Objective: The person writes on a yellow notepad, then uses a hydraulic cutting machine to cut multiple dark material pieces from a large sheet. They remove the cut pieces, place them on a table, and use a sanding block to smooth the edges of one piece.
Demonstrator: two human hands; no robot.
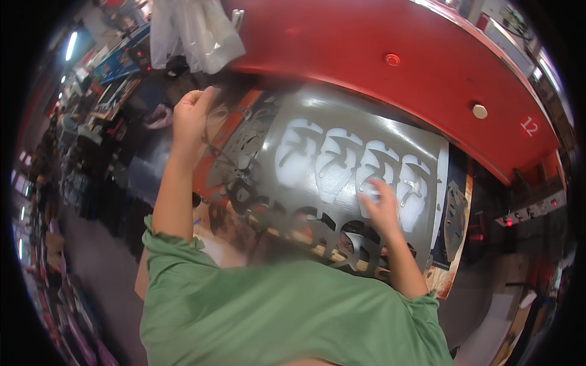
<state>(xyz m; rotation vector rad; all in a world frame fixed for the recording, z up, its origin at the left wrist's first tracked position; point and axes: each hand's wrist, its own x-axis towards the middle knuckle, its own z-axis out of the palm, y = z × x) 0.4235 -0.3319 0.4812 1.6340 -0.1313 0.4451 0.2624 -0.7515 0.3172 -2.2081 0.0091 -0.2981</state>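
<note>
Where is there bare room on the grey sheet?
The grey sheet's upper strip, between the red machine and white shapes, looks bare. Crowded: tangled dark offcuts at left, holed webbing below, right hand over the shapes.

Fisheye warp w/ blk rim, bkgd soft, strong glare on grey sheet [349, 195], tube lt [71, 46] bright upper L.

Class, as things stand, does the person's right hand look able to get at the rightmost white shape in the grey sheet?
Probably yes: the right hand is just beside the rightmost white shape, and nothing visible blocks the way.
</note>
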